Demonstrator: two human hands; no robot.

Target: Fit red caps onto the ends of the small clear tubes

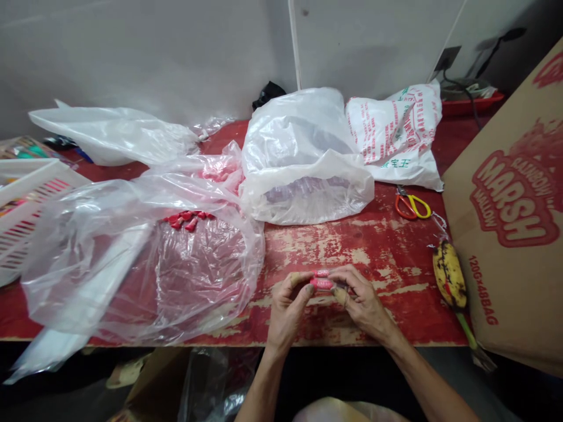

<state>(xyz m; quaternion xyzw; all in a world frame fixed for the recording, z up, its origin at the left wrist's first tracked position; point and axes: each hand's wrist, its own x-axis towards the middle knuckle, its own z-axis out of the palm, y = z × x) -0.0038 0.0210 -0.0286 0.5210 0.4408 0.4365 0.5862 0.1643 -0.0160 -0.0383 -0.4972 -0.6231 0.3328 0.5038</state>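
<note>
My left hand [288,308] and my right hand [358,299] meet over the front of the worn red table [373,240]. Together they pinch small pink cylindrical pieces [322,282] between fingertips; two short pink pieces show, one above the other. Both hands have fingers curled around these pieces. To the left lies a big clear plastic bag [145,258] with several small red pieces [189,220] inside. Behind the hands stands a white translucent bag [303,164], open at the front, with purplish contents that I cannot make out.
Orange-and-yellow scissors [411,206] and a spotted banana [449,275] lie at the right. A cardboard marshmallow box [514,217] blocks the right edge. A printed white bag [396,135] sits at the back, a white basket [26,199] at the far left.
</note>
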